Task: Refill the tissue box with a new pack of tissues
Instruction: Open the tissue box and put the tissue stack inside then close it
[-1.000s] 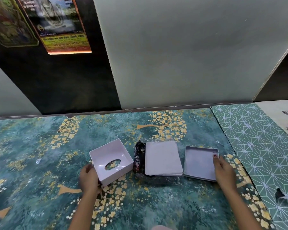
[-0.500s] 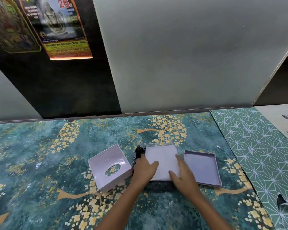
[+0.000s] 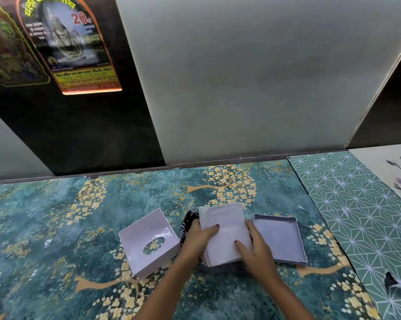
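Teal floral surface, square white tissue box upturned with oval slot, left of white tissue stack on dark wrapper, flat lid right, left hand and right hand grip clasping the stack's sides, posters behind.

White tissue stack w/ dark wrapper under it, gripped between both hands' fingers. Lilac box shell, upside down, oval slot at bottom, just left of left fingers. Shallow lilac base tray, open side up, just right of right fingers.
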Tool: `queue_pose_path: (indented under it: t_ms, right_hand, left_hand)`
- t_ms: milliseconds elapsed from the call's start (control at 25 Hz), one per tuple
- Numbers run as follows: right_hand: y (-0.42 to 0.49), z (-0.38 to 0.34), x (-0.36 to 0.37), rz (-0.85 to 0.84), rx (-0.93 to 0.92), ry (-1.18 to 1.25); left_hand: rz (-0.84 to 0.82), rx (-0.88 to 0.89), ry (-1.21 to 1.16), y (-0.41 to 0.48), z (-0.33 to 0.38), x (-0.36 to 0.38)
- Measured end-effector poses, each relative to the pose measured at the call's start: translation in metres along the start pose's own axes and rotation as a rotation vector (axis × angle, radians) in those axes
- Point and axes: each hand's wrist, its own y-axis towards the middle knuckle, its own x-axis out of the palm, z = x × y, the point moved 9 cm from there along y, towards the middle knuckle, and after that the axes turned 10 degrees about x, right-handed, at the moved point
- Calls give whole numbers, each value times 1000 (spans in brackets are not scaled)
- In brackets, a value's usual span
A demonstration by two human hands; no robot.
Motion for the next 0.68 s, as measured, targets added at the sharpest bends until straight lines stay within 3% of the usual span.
queue_pose_path:
  t_ms: [80, 200, 320, 520, 680]
  right_hand:
    - [-1, -15, -3, -36, 38, 207]
    - [-2, -47, 21, -223, 148, 458]
    - [1, -78, 71, -385, 188, 408]
    - [7, -119, 133, -426, -35, 49]
    - [19, -116, 153, -345, -173, -330]
  left_hand:
    - [31, 5, -173, -17, 8, -17]
    - [102, -48, -401, -43, 16, -57]
    - [278, -71, -368, -54, 11, -110]
    - [572, -19, 50, -56, 4, -182]
    - [566, 65, 498, -50, 6, -191]
